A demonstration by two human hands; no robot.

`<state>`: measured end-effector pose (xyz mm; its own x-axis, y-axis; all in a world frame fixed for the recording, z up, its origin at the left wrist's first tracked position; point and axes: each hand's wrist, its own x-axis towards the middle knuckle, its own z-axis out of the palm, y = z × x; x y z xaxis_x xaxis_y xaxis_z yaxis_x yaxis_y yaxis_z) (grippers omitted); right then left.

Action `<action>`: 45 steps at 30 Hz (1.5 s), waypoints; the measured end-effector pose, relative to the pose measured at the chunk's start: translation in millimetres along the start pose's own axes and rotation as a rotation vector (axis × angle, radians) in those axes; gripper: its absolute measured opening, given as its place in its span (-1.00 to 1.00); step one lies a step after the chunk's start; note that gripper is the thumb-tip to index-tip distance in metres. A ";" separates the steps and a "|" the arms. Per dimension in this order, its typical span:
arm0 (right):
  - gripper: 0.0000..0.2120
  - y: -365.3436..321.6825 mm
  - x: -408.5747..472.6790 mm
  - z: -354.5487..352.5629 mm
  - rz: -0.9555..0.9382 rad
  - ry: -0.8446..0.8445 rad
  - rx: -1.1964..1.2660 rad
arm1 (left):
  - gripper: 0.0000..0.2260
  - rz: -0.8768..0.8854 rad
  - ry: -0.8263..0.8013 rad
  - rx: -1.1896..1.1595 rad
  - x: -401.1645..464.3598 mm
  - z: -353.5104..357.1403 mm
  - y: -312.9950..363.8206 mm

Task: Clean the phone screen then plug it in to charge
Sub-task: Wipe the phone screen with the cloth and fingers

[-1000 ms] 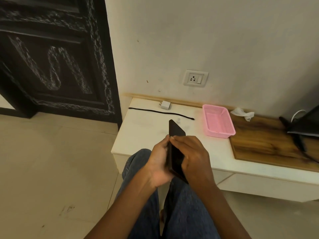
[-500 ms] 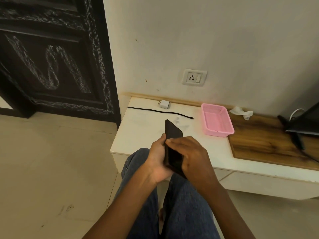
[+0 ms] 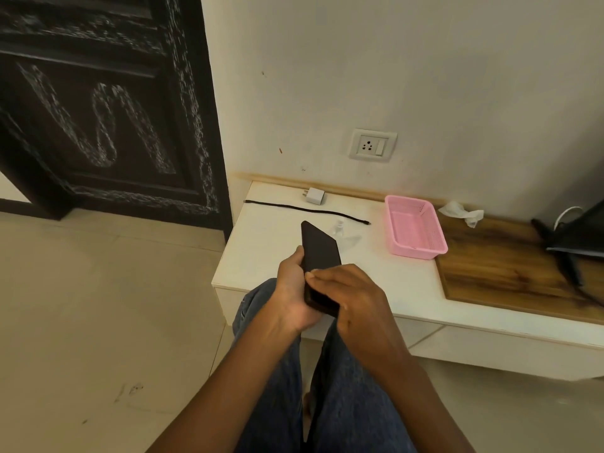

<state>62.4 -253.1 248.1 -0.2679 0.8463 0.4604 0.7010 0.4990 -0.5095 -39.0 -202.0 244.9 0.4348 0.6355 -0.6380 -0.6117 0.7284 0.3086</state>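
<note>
Support comes from the left hand (image 3: 295, 289), clasping the slim black phone (image 3: 318, 256) from below above the white ledge (image 3: 261, 256); right hand (image 3: 351, 295) lies across its lower screen, apparently wiping. Black cable (image 3: 304, 209) and white adapter (image 3: 314, 195) wait near the wall socket (image 3: 372, 145).

A plain pale wall (image 3: 425, 67) fills twelve o'clock. At ten o'clock stands a dark carved door (image 3: 98, 119). Beige floor tiles (image 3: 98, 305) spread toward eight. A low white bench (image 3: 408, 289) runs toward three o'clock.
</note>
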 end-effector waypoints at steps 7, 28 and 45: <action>-0.76 -9.5 -11.6 9.8 -0.041 0.054 0.016 | -0.48 0.047 0.064 0.007 3.7 -6.4 2.5; -0.72 -2.0 -13.7 19.4 -0.101 0.100 -0.125 | -0.46 -0.015 0.014 -0.085 6.8 -9.3 3.8; -0.66 -0.4 -17.7 8.1 -0.124 0.133 -0.207 | -0.40 0.005 -0.015 -0.061 9.9 -12.1 11.6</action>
<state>61.5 -266.8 234.3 -0.2808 0.7422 0.6085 0.7921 0.5372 -0.2897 -49.7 -190.3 233.5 0.4410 0.6431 -0.6260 -0.6527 0.7086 0.2681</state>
